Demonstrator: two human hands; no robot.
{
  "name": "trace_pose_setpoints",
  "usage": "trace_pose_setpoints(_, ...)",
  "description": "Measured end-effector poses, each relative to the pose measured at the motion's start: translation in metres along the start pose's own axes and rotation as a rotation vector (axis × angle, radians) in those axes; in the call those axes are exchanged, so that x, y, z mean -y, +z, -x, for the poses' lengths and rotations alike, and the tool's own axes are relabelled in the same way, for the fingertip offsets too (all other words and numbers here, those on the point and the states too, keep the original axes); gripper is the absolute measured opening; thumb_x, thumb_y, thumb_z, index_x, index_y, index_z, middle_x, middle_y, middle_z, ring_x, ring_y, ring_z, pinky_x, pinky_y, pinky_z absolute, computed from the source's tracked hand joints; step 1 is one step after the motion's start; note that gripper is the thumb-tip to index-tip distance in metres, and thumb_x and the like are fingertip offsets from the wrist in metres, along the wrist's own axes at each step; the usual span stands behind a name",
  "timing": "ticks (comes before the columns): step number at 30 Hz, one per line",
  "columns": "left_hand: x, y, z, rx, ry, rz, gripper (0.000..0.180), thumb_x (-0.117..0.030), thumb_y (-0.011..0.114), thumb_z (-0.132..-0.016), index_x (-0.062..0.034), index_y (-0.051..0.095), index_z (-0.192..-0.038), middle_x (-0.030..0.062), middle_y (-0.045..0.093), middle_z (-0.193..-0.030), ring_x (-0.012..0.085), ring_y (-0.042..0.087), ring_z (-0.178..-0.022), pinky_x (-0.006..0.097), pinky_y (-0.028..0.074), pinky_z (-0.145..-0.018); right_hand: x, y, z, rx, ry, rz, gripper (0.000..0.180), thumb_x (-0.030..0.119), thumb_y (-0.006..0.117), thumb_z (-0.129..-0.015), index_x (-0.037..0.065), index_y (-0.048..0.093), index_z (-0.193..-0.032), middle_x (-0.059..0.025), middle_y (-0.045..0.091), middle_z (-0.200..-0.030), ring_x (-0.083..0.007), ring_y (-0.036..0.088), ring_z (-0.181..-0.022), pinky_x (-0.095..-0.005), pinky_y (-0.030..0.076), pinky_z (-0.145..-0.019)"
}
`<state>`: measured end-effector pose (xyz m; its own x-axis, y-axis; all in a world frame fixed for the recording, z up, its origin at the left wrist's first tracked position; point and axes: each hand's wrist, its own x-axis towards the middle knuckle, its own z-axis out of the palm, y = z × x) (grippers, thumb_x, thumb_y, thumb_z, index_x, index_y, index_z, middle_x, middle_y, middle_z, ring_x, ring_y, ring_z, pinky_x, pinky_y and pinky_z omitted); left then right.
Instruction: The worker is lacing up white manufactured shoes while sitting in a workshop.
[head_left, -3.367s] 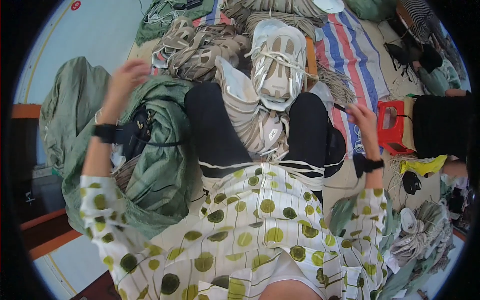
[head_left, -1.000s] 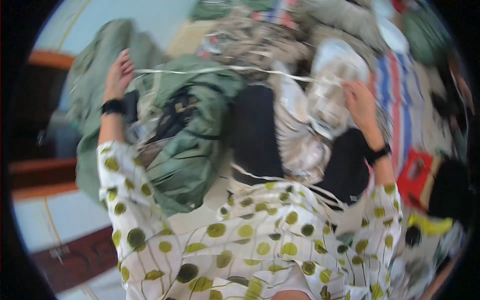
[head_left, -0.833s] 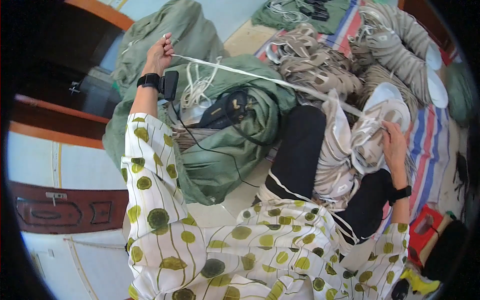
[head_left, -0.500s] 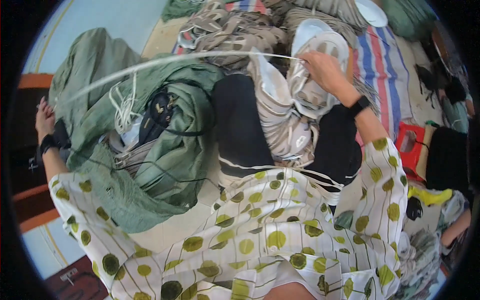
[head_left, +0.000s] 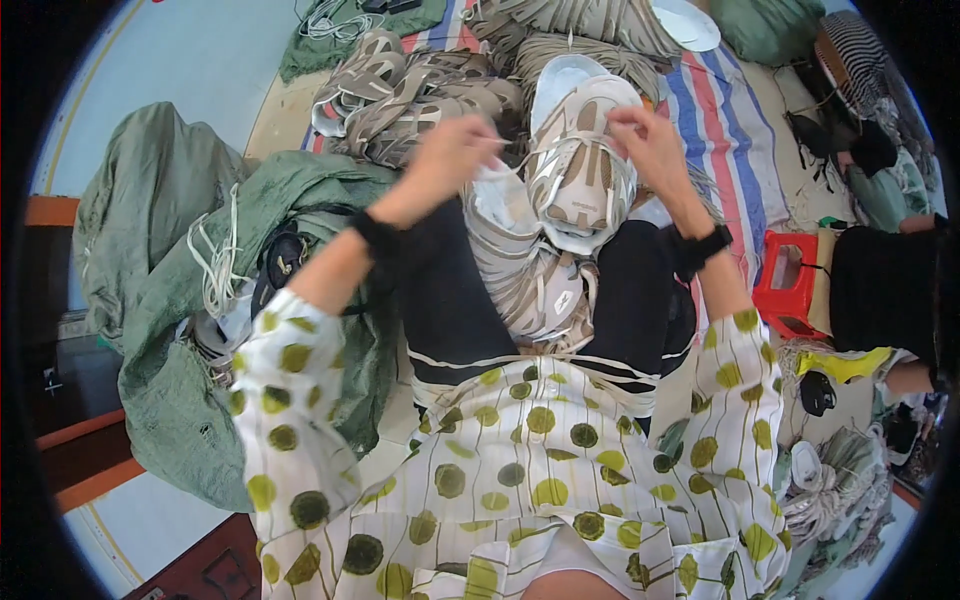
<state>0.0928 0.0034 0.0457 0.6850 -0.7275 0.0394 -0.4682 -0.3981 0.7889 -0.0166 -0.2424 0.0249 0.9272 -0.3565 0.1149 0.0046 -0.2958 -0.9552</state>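
Observation:
A beige and white sneaker upper [head_left: 585,190] lies between my knees, its pale lining flap standing up at the far end. White shoelace [head_left: 570,146] crosses over its front. Left of the upper, my left hand [head_left: 455,160] is closed in a pinch, a short white bit of lace showing at its fingertips; motion blurs it slightly. Over the upper's right edge, my right hand [head_left: 648,145] is also pinched, with the lace running toward its fingers. Beneath, a row of nested matching uppers [head_left: 545,290] runs toward my lap.
More uppers [head_left: 430,100] are heaped beyond my knees on a striped sheet [head_left: 715,150]. At left, a green sack [head_left: 170,400] holds white laces [head_left: 220,255] and a dark pouch [head_left: 285,255]. A red plastic stool [head_left: 785,285] stands at right, near another person's arm [head_left: 908,376].
My left hand has swung in from the far left to beside the upper. The lace, stretched long before, now lies across the upper. My right hand stays near the upper; the view has shifted.

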Motion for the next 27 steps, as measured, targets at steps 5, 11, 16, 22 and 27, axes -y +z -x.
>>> trace_pose_setpoints(5, -0.017, 0.068, -0.035, -0.122, 0.148, -0.286, 0.015, -0.017, 0.055, -0.076, -0.0038, 0.060, -0.082, 0.0135, 0.062, -0.068, 0.0313, 0.061, -0.064, 0.040, 0.047, -0.058, -0.005, -0.005, 0.051, -0.027, 0.060, 0.395, 0.022, 0.014, 0.055, -0.077, 0.003, 0.059, -0.096, -0.0145, 0.061, -0.086, -0.0255, 0.058, -0.068, -0.0325, 0.046, -0.065)
trace_pose_setpoints(11, -0.027, 0.085, -0.057, -0.143, 0.182, -0.535, 0.012, -0.016, 0.053, -0.077, -0.0055, 0.057, -0.082, 0.0141, 0.060, -0.067, 0.0334, 0.060, -0.066, 0.043, 0.046, -0.057, -0.020, 0.002, 0.060, -0.101, -0.003, 0.321, 0.017, 0.012, 0.056, -0.081, 0.002, 0.057, -0.095, -0.0068, 0.059, -0.073, -0.0103, 0.057, -0.060, -0.0239, 0.045, -0.056)
trace_pose_setpoints(16, -0.033, 0.089, -0.065, -0.011, 0.613, -0.846, 0.008, -0.007, 0.052, -0.074, -0.0048, 0.051, -0.081, 0.0097, 0.058, -0.070, 0.0270, 0.060, -0.068, 0.036, 0.047, -0.056, -0.007, 0.010, 0.071, -0.097, 0.060, 0.533, 0.037, 0.020, 0.061, -0.075, -0.002, 0.048, -0.103, -0.0165, 0.054, -0.085, -0.0306, 0.057, -0.077, -0.0404, 0.046, -0.066)
trace_pose_setpoints(22, -0.026, 0.104, -0.049, -0.183, 0.447, -0.563, 0.024, -0.011, 0.059, -0.071, -0.0047, 0.049, -0.092, 0.0116, 0.055, -0.083, 0.0257, 0.059, -0.075, 0.035, 0.048, -0.062, -0.006, 0.017, 0.078, -0.082, -0.040, 0.841, 0.033, 0.014, 0.056, -0.075, -0.003, 0.043, -0.100, -0.0227, 0.049, -0.090, -0.0392, 0.055, -0.082, -0.0462, 0.046, -0.067)
trace_pose_setpoints(27, -0.029, 0.116, -0.030, -0.358, 0.406, -0.560, 0.029, -0.009, 0.060, -0.070, -0.0032, 0.044, -0.094, 0.0145, 0.049, -0.090, 0.0304, 0.055, -0.083, 0.038, 0.048, -0.062, -0.039, -0.011, 0.054, -0.067, -0.150, 0.859, 0.035, 0.007, 0.055, -0.072, 0.002, 0.048, -0.106, -0.0181, 0.050, -0.091, -0.0360, 0.055, -0.081, -0.0424, 0.046, -0.067)
